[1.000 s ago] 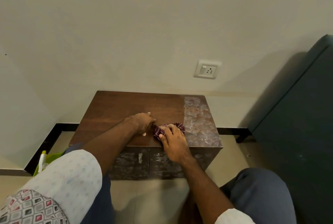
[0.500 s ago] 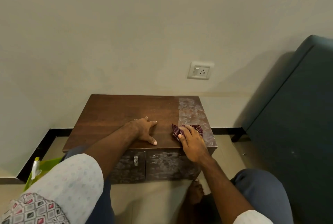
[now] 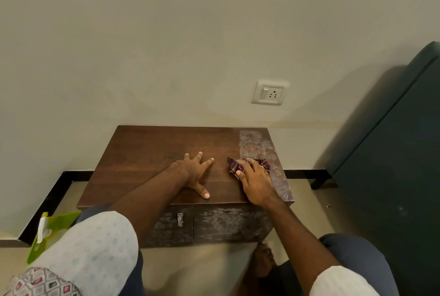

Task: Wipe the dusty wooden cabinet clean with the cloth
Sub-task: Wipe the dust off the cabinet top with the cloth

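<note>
Wiping the top, with the cloth at the edge of the last dusty strip.

The right-hand grip (image 3: 256,182) lies fairly flat on the bunched cloth (image 3: 262,164), fingers spread over it and pressing it down beside the grey dust strip (image 3: 257,145) on the cabinet (image 3: 147,157). The left-hand grip (image 3: 192,173) is splayed, holds nothing and braces on bare brown wood. I judge the top mostly clean. Next I need firm strokes along that strip to the wall, then the smeared front doors (image 3: 228,224).

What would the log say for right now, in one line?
step: wiping top | right hand: presses cloth | left hand: flat on cabinet | dusty: right strip, front
</note>
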